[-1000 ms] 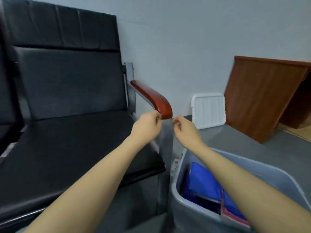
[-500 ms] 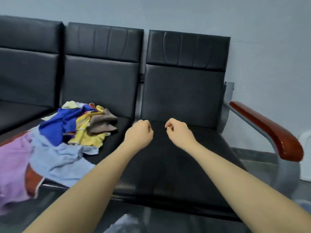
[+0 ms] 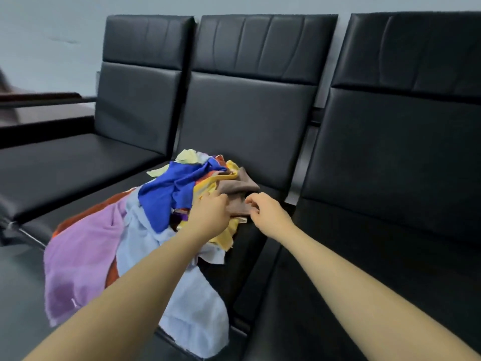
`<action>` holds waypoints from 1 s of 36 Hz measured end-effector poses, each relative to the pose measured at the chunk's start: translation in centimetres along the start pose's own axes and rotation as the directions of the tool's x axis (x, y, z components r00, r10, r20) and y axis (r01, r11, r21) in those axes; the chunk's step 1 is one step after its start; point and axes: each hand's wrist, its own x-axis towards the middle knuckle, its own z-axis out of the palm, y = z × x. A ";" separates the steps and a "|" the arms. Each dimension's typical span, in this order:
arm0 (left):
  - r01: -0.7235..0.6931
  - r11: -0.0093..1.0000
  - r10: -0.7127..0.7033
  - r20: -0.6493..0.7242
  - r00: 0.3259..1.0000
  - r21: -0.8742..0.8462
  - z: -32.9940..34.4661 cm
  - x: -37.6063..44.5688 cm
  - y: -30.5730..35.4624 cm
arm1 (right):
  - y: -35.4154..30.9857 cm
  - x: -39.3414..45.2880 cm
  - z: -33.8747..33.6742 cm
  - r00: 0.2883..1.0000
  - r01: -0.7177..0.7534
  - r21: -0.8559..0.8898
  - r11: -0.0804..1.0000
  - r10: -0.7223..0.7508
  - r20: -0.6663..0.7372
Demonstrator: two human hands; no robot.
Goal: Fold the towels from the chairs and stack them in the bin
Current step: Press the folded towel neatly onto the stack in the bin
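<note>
A loose pile of towels lies on the middle black chair seat [image 3: 250,256]: a brown towel [image 3: 238,187] on top at the right, a royal blue towel [image 3: 173,191], a yellow towel [image 3: 223,237], a purple towel [image 3: 80,259] and a light blue towel [image 3: 192,311] hanging over the front edge. My right hand [image 3: 266,211] pinches the brown towel's near edge. My left hand [image 3: 209,213] lies on the pile beside it, its curled fingers reaching the same towel's left edge, fingertips hidden in the cloth. The bin is out of view.
Three joined black chairs stand against a pale wall. The left seat [image 3: 65,162] and right seat [image 3: 377,256] carry nothing. A dark wooden armrest [image 3: 39,96] sits at the far left. Grey floor [image 3: 18,295] shows at the lower left.
My view swung left from the bin and armrest to the towel pile. Both hands moved from above the bare right seat onto the brown towel.
</note>
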 end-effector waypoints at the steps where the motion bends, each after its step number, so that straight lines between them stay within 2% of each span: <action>1: -0.014 0.999 0.013 0.016 1.000 0.035 0.5 0.5 -0.4 | 0.5 0.7 0.7 1.000 -0.011 -0.016 1.000 0.011 0.018; 5: -0.044 0.987 0.035 0.065 0.997 0.153 1.9 1.6 -1.0 | 2.8 2.4 2.6 0.998 -0.049 -0.042 0.998 0.051 0.041; 9: -0.024 0.976 0.026 -0.007 1.000 0.215 3.1 2.0 -0.9 | 4.5 3.0 4.0 0.996 -0.065 -0.043 0.997 0.068 0.052; 12: 0.002 0.991 0.007 -0.060 0.998 0.136 3.3 2.1 -0.6 | 4.7 3.1 4.4 0.996 -0.087 -0.028 0.996 0.087 0.010; 15: -0.032 0.998 0.038 -0.115 0.993 0.058 2.7 1.8 -0.2 | 4.3 2.9 4.0 0.993 -0.091 0.006 0.996 0.091 -0.074; 17: -0.074 0.996 0.083 -0.180 0.980 0.056 2.3 1.6 0.2 | 4.0 2.3 3.5 0.983 -0.081 0.090 0.993 0.095 -0.158; 21: -0.125 0.992 0.129 -0.317 0.940 0.032 0.9 1.3 1.4 | 2.7 0.5 1.2 0.932 -0.080 0.428 0.900 0.220 -0.287; 24: -0.121 0.993 0.116 -0.328 0.938 0.006 -1.0 1.1 3.3 | 1.6 -0.8 -1.4 0.892 -0.001 0.481 0.877 0.218 -0.396; 26: -0.094 0.996 0.089 -0.312 0.946 -0.003 -2.8 0.7 5.1 | 1.0 -1.8 -3.6 0.861 0.046 0.474 0.879 0.206 -0.465; 30: -0.074 0.997 0.059 -0.312 0.948 -0.036 -5.8 0.1 8.6 | 0.1 -3.9 -8.0 0.818 0.047 0.397 0.917 0.193 -0.542; 33: -0.098 0.988 0.058 -0.303 0.951 -0.120 -8.3 -0.6 11.2 | -0.3 -6.1 -11.2 0.771 0.051 0.285 0.957 0.144 -0.620; 36: -0.117 0.971 0.047 -0.313 0.948 -0.208 -10.3 -1.2 13.5 | -0.3 -8.5 -14.1 0.772 0.014 0.095 0.995 0.050 -0.633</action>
